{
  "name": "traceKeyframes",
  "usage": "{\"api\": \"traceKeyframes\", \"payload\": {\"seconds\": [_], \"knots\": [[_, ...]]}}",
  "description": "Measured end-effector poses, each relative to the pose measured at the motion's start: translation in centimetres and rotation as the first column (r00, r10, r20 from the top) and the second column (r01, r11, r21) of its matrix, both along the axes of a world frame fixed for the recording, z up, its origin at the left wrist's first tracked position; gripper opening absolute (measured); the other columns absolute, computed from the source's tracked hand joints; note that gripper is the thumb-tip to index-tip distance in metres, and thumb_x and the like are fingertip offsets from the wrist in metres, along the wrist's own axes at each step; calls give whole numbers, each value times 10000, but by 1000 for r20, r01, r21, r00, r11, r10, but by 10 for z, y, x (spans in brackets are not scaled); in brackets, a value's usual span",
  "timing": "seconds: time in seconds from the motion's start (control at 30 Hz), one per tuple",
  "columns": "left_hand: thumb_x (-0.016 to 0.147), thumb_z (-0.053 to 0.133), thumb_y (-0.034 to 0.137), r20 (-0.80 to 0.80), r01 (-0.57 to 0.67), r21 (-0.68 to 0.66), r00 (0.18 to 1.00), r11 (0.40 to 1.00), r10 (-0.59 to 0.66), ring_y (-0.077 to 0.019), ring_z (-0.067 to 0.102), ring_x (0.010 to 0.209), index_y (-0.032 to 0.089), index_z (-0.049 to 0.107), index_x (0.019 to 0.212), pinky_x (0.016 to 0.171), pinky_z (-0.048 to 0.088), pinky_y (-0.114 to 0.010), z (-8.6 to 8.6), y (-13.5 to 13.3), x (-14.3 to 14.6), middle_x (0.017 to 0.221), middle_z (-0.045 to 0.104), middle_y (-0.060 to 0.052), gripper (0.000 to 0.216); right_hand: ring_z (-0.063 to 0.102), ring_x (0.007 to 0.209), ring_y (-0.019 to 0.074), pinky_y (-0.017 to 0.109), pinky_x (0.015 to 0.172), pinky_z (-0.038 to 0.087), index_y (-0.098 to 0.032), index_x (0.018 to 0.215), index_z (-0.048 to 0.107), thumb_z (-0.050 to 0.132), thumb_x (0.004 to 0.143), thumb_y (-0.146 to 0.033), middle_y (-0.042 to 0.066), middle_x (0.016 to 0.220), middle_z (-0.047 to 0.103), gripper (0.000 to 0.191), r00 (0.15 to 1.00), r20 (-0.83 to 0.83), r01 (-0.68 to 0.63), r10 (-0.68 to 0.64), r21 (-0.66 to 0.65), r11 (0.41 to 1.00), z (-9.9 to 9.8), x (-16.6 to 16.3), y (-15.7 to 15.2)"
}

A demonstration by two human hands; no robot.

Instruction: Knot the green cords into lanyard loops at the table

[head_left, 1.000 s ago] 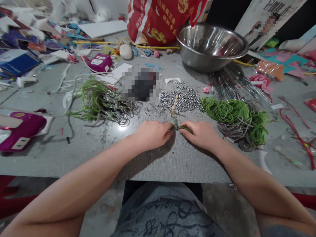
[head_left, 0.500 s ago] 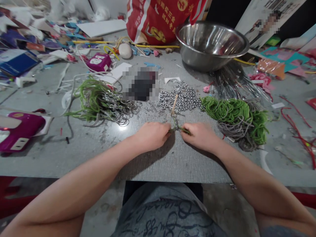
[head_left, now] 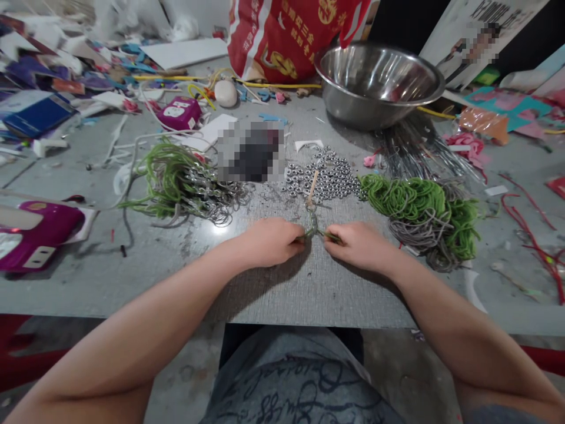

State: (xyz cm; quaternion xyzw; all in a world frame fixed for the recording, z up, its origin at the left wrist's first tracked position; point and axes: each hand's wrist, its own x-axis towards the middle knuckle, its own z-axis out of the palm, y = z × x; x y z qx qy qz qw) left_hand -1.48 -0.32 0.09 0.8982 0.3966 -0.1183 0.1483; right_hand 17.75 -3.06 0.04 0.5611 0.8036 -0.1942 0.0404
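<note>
My left hand and my right hand rest on the grey table, both pinched on the ends of a thin green cord stretched between them. The cord passes round a small metal ring at the foot of a short wooden stick. Just beyond lies a heap of small silver beads. A tangle of green and grey cords sits to the right of my right hand.
A pile of green cords with metal rings lies to the left. At the back stand a steel bowl and a red bag. Purple plastic pieces, scraps and paper litter both sides.
Both hands have drawn slightly toward me and a little apart, pulling the green cord tighter. Nothing else has moved.
</note>
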Motion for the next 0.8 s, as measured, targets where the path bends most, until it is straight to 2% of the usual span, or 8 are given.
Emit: {"api": "traceKeyframes", "payload": {"seconds": [0.1, 0.17, 0.23, 0.3, 0.4, 0.57, 0.67, 0.8], "knots": [[856, 331, 559, 24, -60, 48, 998, 997, 59, -245, 635, 732, 192, 627, 919, 544, 381, -280, 3, 1, -2, 721, 654, -80, 475, 493, 590, 148, 252, 508, 209, -213, 833, 602, 465, 845, -475, 22, 671, 618, 296, 998, 31, 49, -51, 45, 998, -1, 3, 2], [887, 231, 563, 35, -87, 57, 996, 995, 85, -246, 635, 736, 190, 630, 913, 558, 391, -288, 6, 2, -3, 726, 656, -87, 547, 499, 582, 154, 253, 503, 200, -214, 841, 604, 405, 854, -565, 23, 640, 608, 404, 996, 50, 75, -78, 70, 995, -2, 6, 4], [914, 164, 514, 32, -127, 73, 992, 989, 125, -240, 637, 743, 194, 639, 874, 576, 400, -293, 8, 4, -5, 728, 659, -85, 574, 495, 571, 153, 258, 498, 183, -211, 767, 603, 335, 874, -589, 22, 602, 587, 475, 990, 89, 98, -107, 103, 990, -2, 7, 6], [918, 187, 482, 8, -175, 111, 984, 978, 175, -240, 637, 750, 194, 643, 832, 583, 407, -297, 7, 7, -6, 733, 662, -84, 547, 499, 581, 157, 266, 499, 170, -205, 707, 596, 310, 895, -561, 27, 603, 585, 494, 981, 138, 113, -133, 145, 983, -2, 9, 8], [904, 271, 438, -24, -220, 188, 973, 957, 229, -251, 634, 754, 183, 636, 821, 588, 423, -314, 4, 10, -9, 760, 666, -88, 453, 521, 627, 175, 272, 509, 196, -191, 717, 608, 363, 903, -487, 43, 650, 609, 426, 967, 173, 146, -188, 230, 962, -4, 12, 10], [871, 339, 264, 87, -199, 343, 980, 918, 180, -267, 596, 871, 149, 626, 841, 721, 447, -373, -2, 13, -12, 835, 662, -109, 311, 556, 832, 228, 309, 665, 333, -164, 794, 663, 478, 875, -329, 94, 868, 667, 260, 987, 77, 93, -143, 454, 886, -11, 21, 19], [827, 372, 189, 170, -225, 415, 971, 882, 168, -280, 561, 924, 143, 626, 869, 771, 431, -404, -3, 13, -13, 900, 650, -120, 262, 568, 890, 236, 331, 745, 354, -167, 873, 684, 481, 869, -249, 94, 940, 682, 218, 992, 52, 75, -111, 457, 886, -10, 22, 25], [778, 409, 142, 248, -191, 430, 965, 882, 88, -267, 533, 935, 153, 618, 864, 780, 418, -393, -2, 11, -13, 918, 629, -110, 226, 586, 920, 231, 350, 807, 363, -170, 980, 679, 461, 877, -220, 93, 982, 689, 247, 998, 8, 54, -63, 419, 906, -4, 13, 39]]}}
